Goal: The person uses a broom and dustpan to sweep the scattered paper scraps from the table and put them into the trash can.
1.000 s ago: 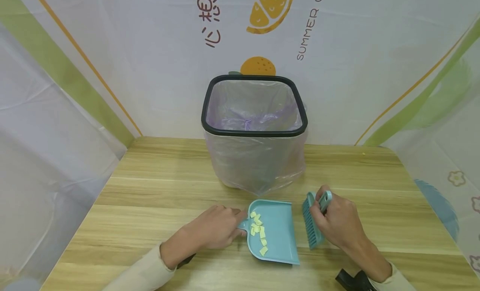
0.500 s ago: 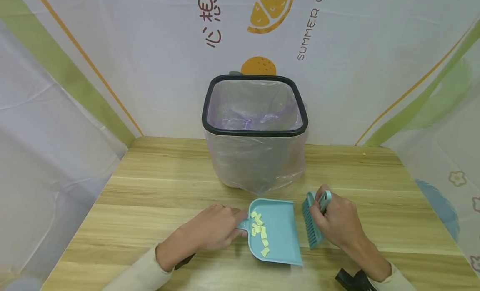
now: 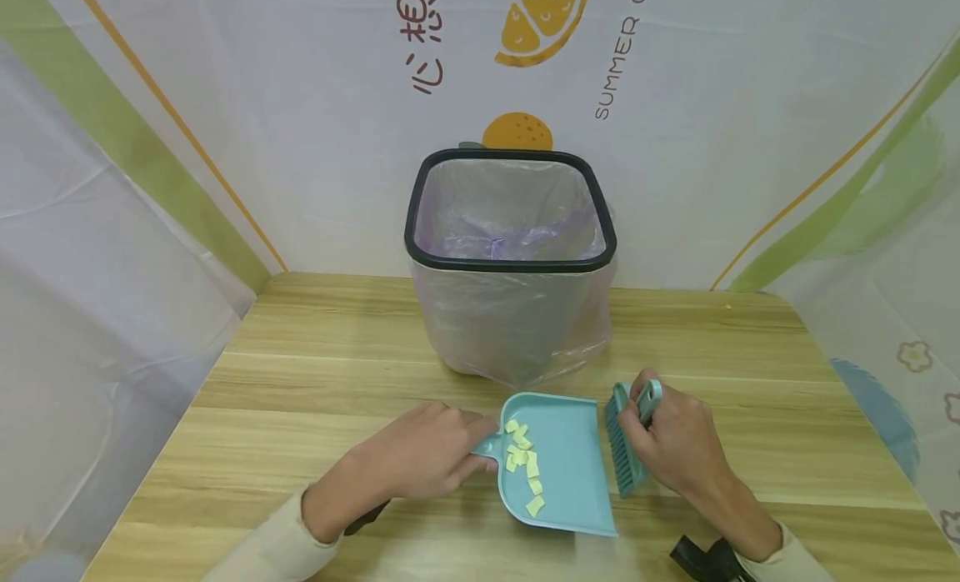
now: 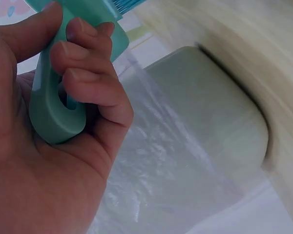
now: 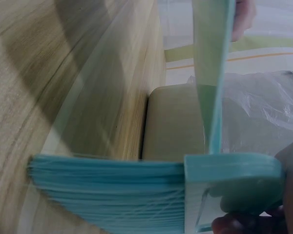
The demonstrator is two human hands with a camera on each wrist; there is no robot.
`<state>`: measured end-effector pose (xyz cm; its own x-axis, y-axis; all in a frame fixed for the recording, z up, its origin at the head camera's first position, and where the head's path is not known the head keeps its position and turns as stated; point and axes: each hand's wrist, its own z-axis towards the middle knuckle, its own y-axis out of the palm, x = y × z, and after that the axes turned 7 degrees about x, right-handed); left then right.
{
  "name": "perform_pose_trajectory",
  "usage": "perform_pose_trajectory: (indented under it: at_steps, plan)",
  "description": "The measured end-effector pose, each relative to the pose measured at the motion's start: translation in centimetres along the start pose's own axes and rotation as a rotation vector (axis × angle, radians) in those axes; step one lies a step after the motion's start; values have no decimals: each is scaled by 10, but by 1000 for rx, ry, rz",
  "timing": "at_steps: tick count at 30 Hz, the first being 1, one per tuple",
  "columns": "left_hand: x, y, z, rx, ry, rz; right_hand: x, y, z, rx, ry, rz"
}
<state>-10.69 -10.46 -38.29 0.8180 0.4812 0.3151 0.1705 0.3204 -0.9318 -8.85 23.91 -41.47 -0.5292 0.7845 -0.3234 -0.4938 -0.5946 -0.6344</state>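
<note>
My left hand [image 3: 423, 453] grips the handle of a light blue dustpan [image 3: 570, 474]. In the left wrist view, the fingers curl round the looped handle [image 4: 53, 122]. Several pale yellow paper bits [image 3: 532, 464] lie in the pan near the handle side. The pan appears lifted slightly from the table, its lip toward the right. Just beyond that lip, my right hand [image 3: 678, 440] holds a matching small hand brush [image 3: 628, 461]. Its bristles [image 5: 107, 192] extend toward the wood in the right wrist view, where the pan [image 5: 207, 63] stands close to the brush.
A bin with a black rim [image 3: 510, 266] and a translucent bag [image 3: 517, 323] stands behind the dustpan on the wooden table [image 3: 315, 357]. Printed white cloth [image 3: 337, 148] hangs round the back and sides. A tiny yellow speck [image 3: 728, 306] lies at the back right.
The dustpan has shifted a little right toward the brush and seems to have risen, with the left hand following. The paper bits moved along with it. My right hand and the brush hardly moved.
</note>
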Motion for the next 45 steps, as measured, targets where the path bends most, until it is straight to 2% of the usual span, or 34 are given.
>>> perform_pose_trajectory:
  at_steps: [4,11,18,26,37,45]
  plan:
    - [2,-7,0,14,16,-7,-1,0,0,-3,2,2]
    - [6,-17,1,16,-5,-41,-1,0,0,-6,9,4]
    - [8,-25,3,47,21,-54,-2,0,0,-12,21,-1]
    - [7,-33,6,97,79,-90,-1,0,0,-20,24,-7]
    - [6,-46,10,201,157,-114,-1,1,-1,-27,7,-31]
    - [6,-62,16,217,189,-115,-1,1,-4,-25,4,-50]
